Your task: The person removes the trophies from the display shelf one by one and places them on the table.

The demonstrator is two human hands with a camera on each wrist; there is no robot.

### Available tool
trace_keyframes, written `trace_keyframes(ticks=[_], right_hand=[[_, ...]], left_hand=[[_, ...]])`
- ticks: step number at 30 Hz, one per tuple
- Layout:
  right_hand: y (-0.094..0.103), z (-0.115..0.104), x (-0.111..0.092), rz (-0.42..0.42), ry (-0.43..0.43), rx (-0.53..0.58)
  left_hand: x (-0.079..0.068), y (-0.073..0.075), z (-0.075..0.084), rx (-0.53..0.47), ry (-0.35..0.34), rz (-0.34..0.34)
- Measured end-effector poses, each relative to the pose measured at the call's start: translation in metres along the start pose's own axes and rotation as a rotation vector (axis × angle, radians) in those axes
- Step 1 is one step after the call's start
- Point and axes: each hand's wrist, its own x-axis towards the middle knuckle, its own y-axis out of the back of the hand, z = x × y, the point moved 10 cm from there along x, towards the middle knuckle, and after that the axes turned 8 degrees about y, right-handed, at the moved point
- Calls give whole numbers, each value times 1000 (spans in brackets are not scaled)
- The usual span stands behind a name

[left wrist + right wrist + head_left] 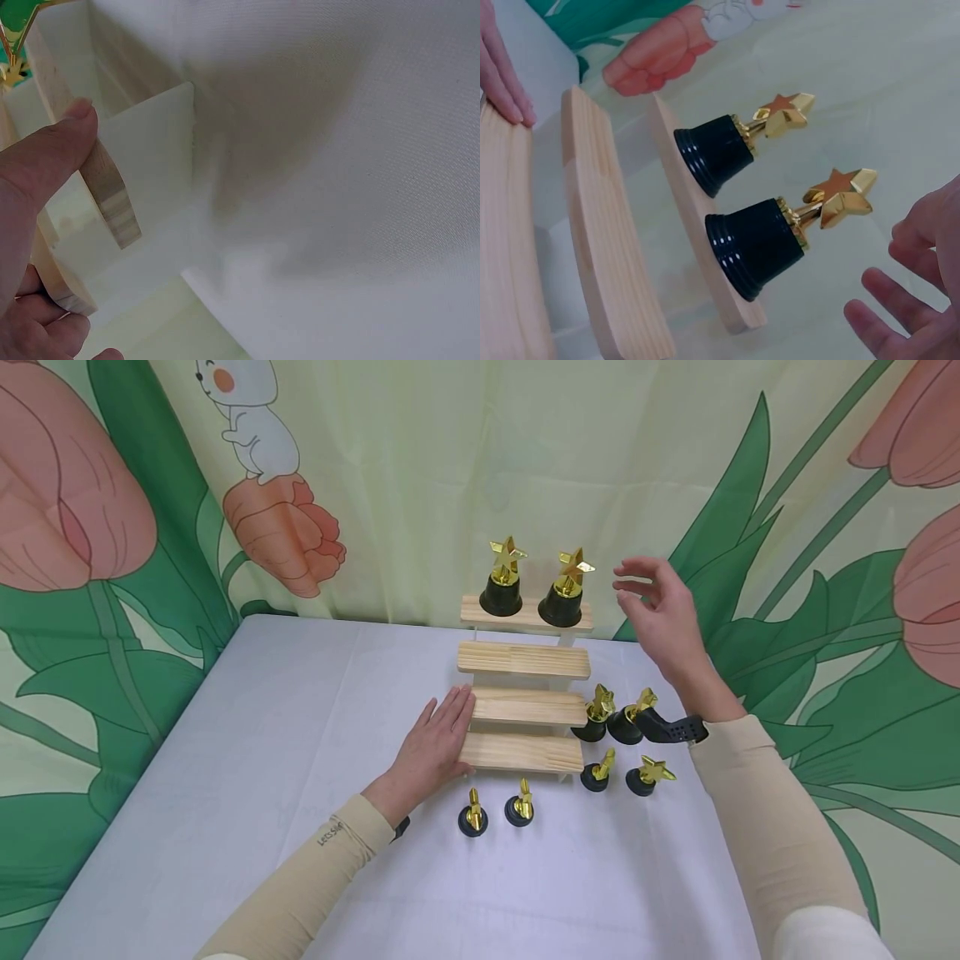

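Note:
A stepped wooden shelf (525,706) with pale boards stands on the table. My left hand (435,739) rests along its left side, fingers extended, and in the left wrist view the thumb (56,150) lies across a board's end. Two star trophies with black bases, the left one (501,585) and the right one (561,602), stand upright on the top board. Beside the right trophy, my right hand (663,618) hovers in the air, fingers loosely bent and holding nothing. In the right wrist view its fingers (896,315) are apart from the nearer trophy (754,244).
Several more star trophies (641,777) stand on the white tablecloth (247,793) right of the shelf. Two others, a left one (472,818) and a right one (519,808), stand in front. A printed curtain (420,485) hangs behind the table.

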Motion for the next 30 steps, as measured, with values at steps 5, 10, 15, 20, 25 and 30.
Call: trace_keyframes(ticks=[5, 10, 15, 20, 25, 30], right_hand=[[-6, -10, 8, -13, -3, 65], [-13, -3, 19, -38, -5, 137], [-20, -2, 26, -73, 23, 215], [-26, -8, 31, -105, 51, 282], [-31, -7, 36, -124, 56, 284], [-34, -8, 38, -142, 52, 294]], left_hand=[[0, 0, 0, 1, 3, -3], [0, -2, -1, 4, 4, -1], [1, -2, -1, 6, 1, 5], [1, -3, -1, 7, 0, 3], [1, -3, -1, 12, 0, 7], [1, -4, -1, 1, -1, 5]])
